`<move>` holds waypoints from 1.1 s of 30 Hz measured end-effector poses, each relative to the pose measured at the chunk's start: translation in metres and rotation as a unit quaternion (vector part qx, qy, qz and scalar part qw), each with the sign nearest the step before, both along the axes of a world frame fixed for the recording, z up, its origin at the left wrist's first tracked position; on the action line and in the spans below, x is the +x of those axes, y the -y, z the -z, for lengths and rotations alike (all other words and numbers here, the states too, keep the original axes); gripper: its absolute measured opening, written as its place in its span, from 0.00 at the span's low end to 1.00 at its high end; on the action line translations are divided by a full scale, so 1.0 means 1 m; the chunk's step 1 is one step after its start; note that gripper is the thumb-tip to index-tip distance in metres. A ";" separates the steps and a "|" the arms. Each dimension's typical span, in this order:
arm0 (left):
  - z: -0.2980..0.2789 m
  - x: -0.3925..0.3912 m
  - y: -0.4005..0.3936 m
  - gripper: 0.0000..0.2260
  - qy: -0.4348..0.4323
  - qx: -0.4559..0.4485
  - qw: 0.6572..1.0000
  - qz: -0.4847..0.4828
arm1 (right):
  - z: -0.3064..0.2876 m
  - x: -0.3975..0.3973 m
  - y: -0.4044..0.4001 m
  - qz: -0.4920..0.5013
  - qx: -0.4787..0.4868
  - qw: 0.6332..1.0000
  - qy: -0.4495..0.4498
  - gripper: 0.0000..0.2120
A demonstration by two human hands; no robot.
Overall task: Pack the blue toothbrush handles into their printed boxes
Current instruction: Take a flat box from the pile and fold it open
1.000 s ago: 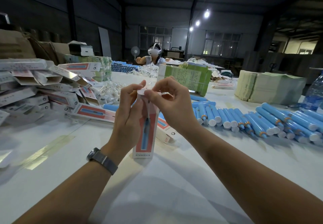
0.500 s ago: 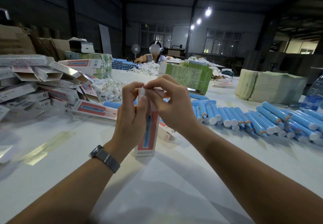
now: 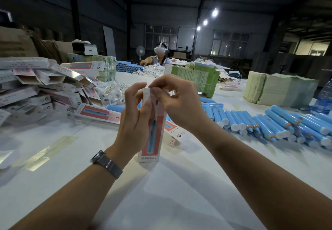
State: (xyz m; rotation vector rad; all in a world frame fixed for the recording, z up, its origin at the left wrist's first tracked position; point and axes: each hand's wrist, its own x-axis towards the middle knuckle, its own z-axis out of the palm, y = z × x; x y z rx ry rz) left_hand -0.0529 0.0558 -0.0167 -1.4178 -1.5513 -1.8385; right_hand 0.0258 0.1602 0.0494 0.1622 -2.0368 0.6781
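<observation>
1. Box stands upright on the counter, centre front, printed face with a blue handle picture toward the camera.
2. Left hand grips the box's left side, fingers curled around it; watch on that wrist.
3. Right hand pinches the box's top flap, fingertips at the top edge.
4. Handles lie in rows to the right, blue with white caps and orange rings, touching each other; more sit just behind the right hand.
5. Box pile crowds the left, many with open flaps; one flat box lies at the pile's near edge.
6. Another box lies behind the upright one, partly hidden; "QF" readable on its end.
7. Clear bags are heaped behind the left hand.
8. Green leaflet stack and paler stack stand behind the handles; print too small to read.
9. Tape strip is stuck to the counter front left.
10. Open counter room lies in front, between and under the forearms.
11. Second person in a headset sits at the far end.
</observation>
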 end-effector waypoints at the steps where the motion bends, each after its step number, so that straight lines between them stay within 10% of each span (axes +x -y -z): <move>1: 0.000 0.000 0.000 0.15 -0.001 -0.001 1.000 0.003 | -0.002 0.001 -0.001 0.002 0.004 1.000 0.008 0.05; 33: 0.000 -0.002 0.000 0.02 0.008 0.011 1.000 0.007 | 0.004 0.006 -0.020 -0.144 -0.133 0.979 0.056 0.08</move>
